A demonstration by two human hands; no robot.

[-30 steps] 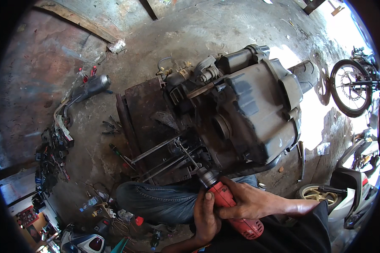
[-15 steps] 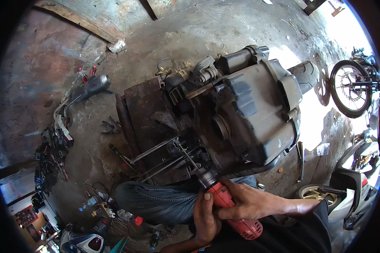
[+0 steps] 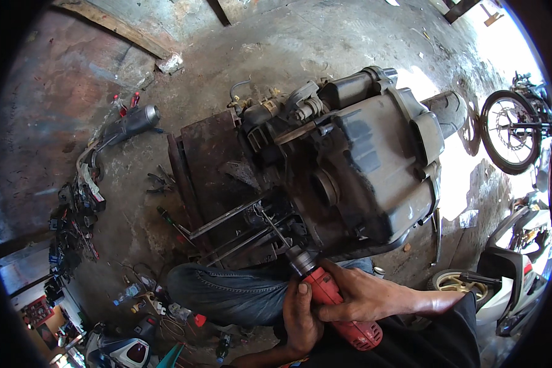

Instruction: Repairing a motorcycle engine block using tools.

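Observation:
A red power drill (image 3: 328,288) with a silver chuck is held low in the middle of the view. My left hand (image 3: 302,316) grips its front from the left, thumb along the body. My right hand (image 3: 365,294) is wrapped over it from the right. A long thin bit (image 3: 274,230) runs from the chuck into a dark fitting between long metal studs (image 3: 227,218) at the lower end of a greasy engine (image 3: 310,104). A large dark plastic housing (image 3: 374,153) forms the engine's right side. The engine rests on a rusty metal platform (image 3: 199,153).
My jeans-clad leg (image 3: 221,285) lies below the engine. An exhaust pipe (image 3: 129,126), pliers (image 3: 156,181) and jumbled parts (image 3: 73,214) are on the floor at left. A long wrench (image 3: 437,236) lies at right, beside motorcycles (image 3: 509,126). Bottles and cords (image 3: 159,306) are at lower left.
The engine and drill sit very slightly farther right and lower in the picture. Both hands keep the same hold on the drill.

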